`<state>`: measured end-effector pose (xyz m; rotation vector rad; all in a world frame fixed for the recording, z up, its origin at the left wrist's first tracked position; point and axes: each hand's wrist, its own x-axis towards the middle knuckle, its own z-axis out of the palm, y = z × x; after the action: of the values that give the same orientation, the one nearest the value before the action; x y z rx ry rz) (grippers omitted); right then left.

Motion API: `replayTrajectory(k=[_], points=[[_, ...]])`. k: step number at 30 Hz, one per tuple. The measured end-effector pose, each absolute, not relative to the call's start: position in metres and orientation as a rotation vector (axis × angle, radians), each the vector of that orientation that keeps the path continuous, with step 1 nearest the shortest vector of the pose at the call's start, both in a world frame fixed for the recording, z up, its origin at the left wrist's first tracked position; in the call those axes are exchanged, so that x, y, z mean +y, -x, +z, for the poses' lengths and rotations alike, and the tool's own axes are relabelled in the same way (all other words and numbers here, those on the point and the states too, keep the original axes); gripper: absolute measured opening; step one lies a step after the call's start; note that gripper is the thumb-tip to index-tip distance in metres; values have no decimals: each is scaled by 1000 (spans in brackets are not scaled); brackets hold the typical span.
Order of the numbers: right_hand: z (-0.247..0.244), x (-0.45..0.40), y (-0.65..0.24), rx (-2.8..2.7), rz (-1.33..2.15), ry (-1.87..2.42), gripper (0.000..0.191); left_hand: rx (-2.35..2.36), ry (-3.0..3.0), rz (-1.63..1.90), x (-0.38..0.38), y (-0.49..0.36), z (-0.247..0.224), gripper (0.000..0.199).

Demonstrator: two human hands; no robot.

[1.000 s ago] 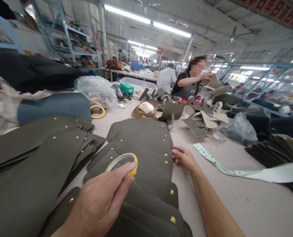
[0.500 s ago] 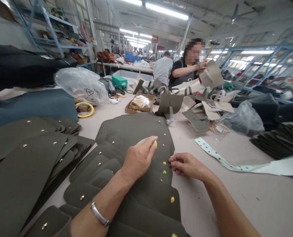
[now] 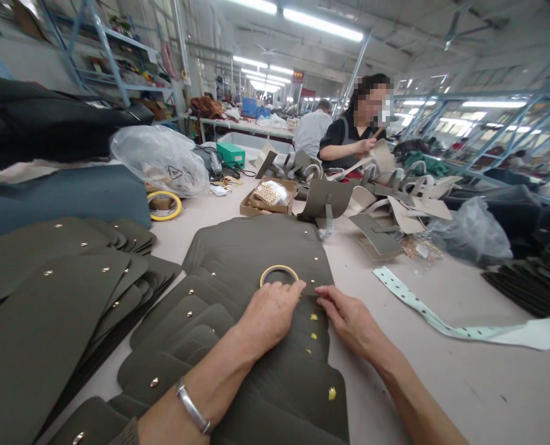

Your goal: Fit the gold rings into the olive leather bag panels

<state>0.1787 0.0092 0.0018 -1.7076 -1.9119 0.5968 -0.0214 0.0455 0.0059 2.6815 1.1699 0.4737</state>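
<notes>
A roll of yellow tape (image 3: 279, 268) stands out above my left hand (image 3: 271, 314), whose fingers are closed on its near side. That hand is over the top dark olive panel (image 3: 251, 244) of an overlapping row, close to a metal stud. At the panel's right edge is my right hand (image 3: 351, 318), its fingers partly stretched and slightly apart, with nothing visible in them. Small yellow tape bits (image 3: 332, 393) mark the right side of the panels, some just below my hands. Metal studs (image 3: 191, 292) dot the left side.
More olive panels (image 3: 20, 346) are stacked at the left. Ahead are a cardboard box (image 3: 247, 207) of gold parts, another yellow tape roll (image 3: 178, 210) and a plastic bag (image 3: 159, 157). A dotted pale green strip (image 3: 409, 296) lies right. A co-worker (image 3: 344, 145) handles pieces across the table.
My left hand has turned and lowered towards the panel, with the tape roll showing more fully. My right hand's fingers have loosened from a pinch. The co-worker's hands have lowered.
</notes>
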Motion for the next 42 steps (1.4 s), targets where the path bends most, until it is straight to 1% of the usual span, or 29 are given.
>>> replayTrajectory(k=[2, 6, 7, 10, 12, 18, 24, 26, 28, 32, 34, 37, 39, 42], points=[[6, 4, -177, -1968, 604, 1730, 25, 1148, -2631, 548, 47, 24, 7, 34], [11, -4, -180, -2018, 936, 1670, 22, 1074, -2569, 709, 49, 29, 7, 42], [10, -4, -181, -1973, 961, 1654, 20, 1062, -2563, 724, 49, 29, 7, 43], [7, -3, -182, -1734, 777, 1614, 19, 1017, -2572, 735, 50, 30, 7, 44], [6, -2, -180, -1677, 621, 1545, 21, 986, -2589, 727, 49, 29, 7, 43], [7, -3, -167, -1896, 348, 1288, 19, 959, -2636, 667, 42, 24, 8, 45], [6, -2, -160, -2007, 209, 1184, 17, 924, -2609, 655, 37, 20, 8, 43], [5, -3, -159, -2009, 169, 1197, 16, 935, -2584, 634, 36, 20, 10, 40], [3, -4, -158, -1993, 129, 1231, 15, 934, -2547, 611, 35, 21, 13, 33], [1, -5, -157, -1957, 96, 1281, 13, 940, -2521, 609, 34, 21, 17, 10], [0, -6, -155, -1937, 118, 1311, 14, 979, -2536, 610, 35, 21, 17, 5], [2, -6, -151, -1853, 213, 1400, 13, 1036, -2583, 620, 35, 20, 15, 11], [5, -6, -146, -1720, 387, 1484, 12, 1045, -2608, 655, 34, 19, 14, 12], [8, 0, -143, -1438, 762, 1537, 16, 1022, -2590, 787, 32, 17, 14, 13]])
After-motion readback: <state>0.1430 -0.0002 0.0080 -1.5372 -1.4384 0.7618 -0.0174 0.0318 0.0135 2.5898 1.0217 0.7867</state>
